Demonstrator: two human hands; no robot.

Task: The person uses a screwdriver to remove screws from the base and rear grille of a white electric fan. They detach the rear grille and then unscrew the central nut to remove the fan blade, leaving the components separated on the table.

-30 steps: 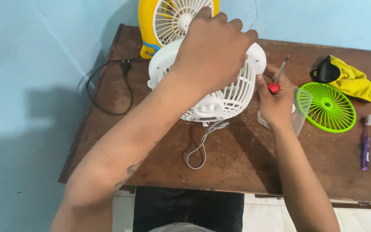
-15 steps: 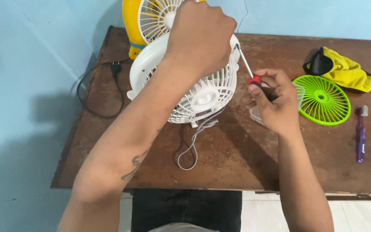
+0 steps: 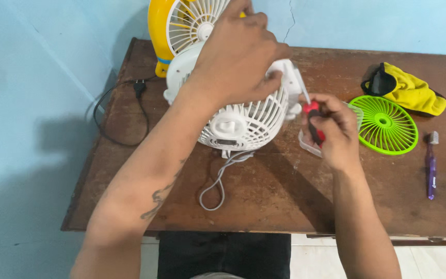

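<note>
A small white fan [image 3: 243, 121] with a ribbed cage lies tilted on the wooden table [image 3: 285, 206]. My left hand [image 3: 241, 57] grips its upper housing from above. My right hand [image 3: 331, 129] holds a screwdriver with a red and black handle [image 3: 313, 121], its metal shaft angled up-left so the tip meets the fan's right edge. A white cord [image 3: 218, 181] loops from under the fan toward the front.
A yellow and white fan [image 3: 181, 26] stands behind at the wall. A black plug and cable [image 3: 130, 98] hang off the left edge. At right lie a green fan grille [image 3: 385, 124], a yellow and black cloth [image 3: 406, 93], a purple toothbrush [image 3: 430, 165], and a clear container [image 3: 308, 144].
My right hand turned the screwdriver from upright beside the fan and brought its tip to the fan's right edge. My left hand kept its grip on the fan.
</note>
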